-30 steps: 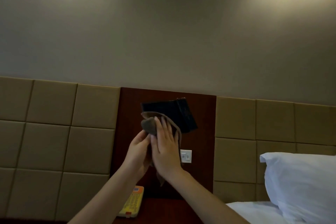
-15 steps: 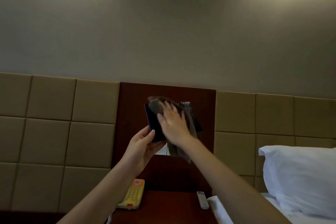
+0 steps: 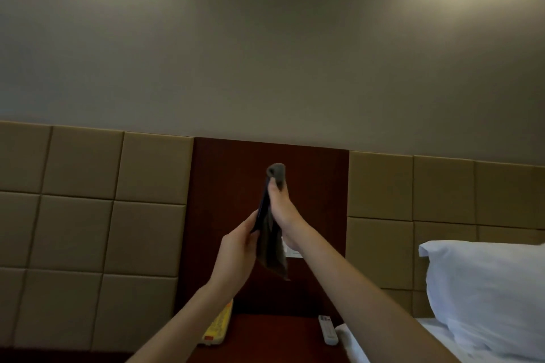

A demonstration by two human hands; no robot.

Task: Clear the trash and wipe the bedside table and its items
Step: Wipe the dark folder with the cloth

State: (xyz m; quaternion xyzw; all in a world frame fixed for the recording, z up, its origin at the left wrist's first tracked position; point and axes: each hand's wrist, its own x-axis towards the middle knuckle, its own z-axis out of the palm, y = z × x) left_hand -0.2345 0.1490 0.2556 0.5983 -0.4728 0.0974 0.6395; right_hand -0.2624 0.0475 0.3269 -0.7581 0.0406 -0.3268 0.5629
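A thin dark flat item (image 3: 263, 209) is raised edge-on in front of the dark wooden wall panel (image 3: 312, 186). My left hand (image 3: 236, 256) grips its lower end. My right hand (image 3: 283, 209) holds a grey-brown cloth (image 3: 272, 250) against the item, with the cloth wrapped over its top edge and hanging down below my hands. The bedside table (image 3: 274, 333) lies below, with a yellow card-like item (image 3: 216, 326) at its left and a white remote (image 3: 327, 333) at its right.
Padded beige headboard panels (image 3: 88, 215) flank the wooden panel. A white wall switch (image 3: 292, 250) shows behind my right wrist. A white pillow (image 3: 483, 298) and sheet lie on the bed at the right. A ceiling light glows at the top right.
The dark item has turned from facing me to edge-on. My right hand with the cloth has slid up to its top edge, and the view has tilted slightly.
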